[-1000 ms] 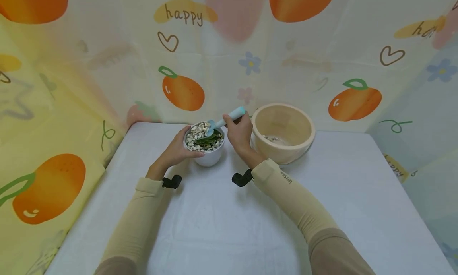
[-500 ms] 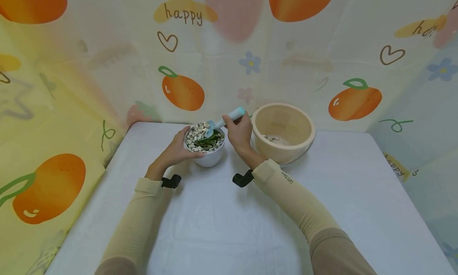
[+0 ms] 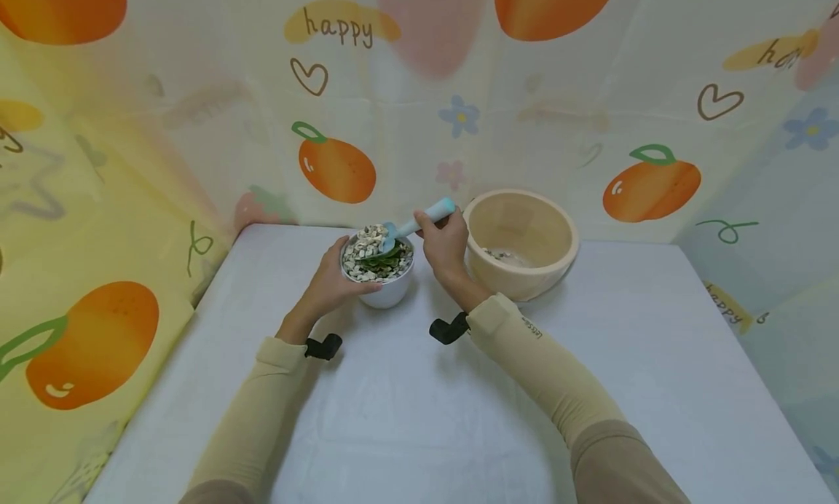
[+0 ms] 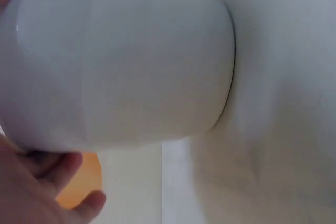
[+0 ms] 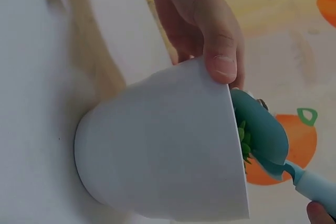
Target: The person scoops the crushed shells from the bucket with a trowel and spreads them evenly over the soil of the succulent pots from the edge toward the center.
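Observation:
My left hand point(image 3: 328, 282) holds a small white flowerpot point(image 3: 388, 295) by its rim, thumb on the near side. Whitish stone chips point(image 3: 359, 246) and a green plant point(image 3: 385, 265) fill the pot's top. My right hand point(image 3: 447, 247) grips the pale blue handle of a small hand trowel point(image 3: 435, 214). The trowel's blade point(image 5: 265, 129) lies over the pot's mouth, close above the leaves, in the right wrist view. In the left wrist view, the pot's smooth wall point(image 4: 131, 61) fills much of the frame, with some left fingertips point(image 4: 86, 208) beside it.
A large beige pot point(image 3: 521, 271) stands just right of my right hand, with a few stone chips point(image 3: 501, 256) at its bottom. Both stand on a white-covered table point(image 3: 393, 416). A fruit-printed cloth point(image 3: 406, 140) hangs close behind.
The left wrist has shifted a little to the right and nearer me, and the pot has moved slightly right. The right hand and trowel have shifted slightly right. Both holds are unchanged.

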{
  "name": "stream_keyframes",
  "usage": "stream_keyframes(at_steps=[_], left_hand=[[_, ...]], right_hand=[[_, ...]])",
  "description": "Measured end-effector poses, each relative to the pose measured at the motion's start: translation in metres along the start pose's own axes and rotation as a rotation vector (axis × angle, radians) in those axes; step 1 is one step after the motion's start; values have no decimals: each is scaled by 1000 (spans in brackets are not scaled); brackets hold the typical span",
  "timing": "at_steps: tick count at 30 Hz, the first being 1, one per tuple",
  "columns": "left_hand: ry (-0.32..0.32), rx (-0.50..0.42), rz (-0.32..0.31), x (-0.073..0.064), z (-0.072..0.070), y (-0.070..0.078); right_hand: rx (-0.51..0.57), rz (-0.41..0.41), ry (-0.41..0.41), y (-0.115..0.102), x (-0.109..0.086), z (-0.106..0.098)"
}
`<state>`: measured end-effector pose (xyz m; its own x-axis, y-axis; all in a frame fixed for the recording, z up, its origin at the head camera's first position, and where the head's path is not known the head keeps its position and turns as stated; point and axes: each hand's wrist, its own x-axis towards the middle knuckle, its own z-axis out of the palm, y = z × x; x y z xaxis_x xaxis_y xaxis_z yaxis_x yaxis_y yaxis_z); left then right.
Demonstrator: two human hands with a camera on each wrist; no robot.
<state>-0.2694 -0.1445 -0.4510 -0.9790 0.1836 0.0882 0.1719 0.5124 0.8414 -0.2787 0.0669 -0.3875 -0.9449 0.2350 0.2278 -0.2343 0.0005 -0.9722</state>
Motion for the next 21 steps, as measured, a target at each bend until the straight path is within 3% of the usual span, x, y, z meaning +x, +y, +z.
stream_keyframes(at_steps=[6,10,15,21], left_hand=[[15,38,-2,-3,3,0],[-48,66,-5,2,-4,-4],[-120,27,-10,12,-9,-8],[-20,3,21,13,-2,-11]], right_hand=[[13,45,3,1,3,-1],[16,53,2,1,4,-1],[12,44,7,1,4,-1],[11,33,-2,0,4,0]])
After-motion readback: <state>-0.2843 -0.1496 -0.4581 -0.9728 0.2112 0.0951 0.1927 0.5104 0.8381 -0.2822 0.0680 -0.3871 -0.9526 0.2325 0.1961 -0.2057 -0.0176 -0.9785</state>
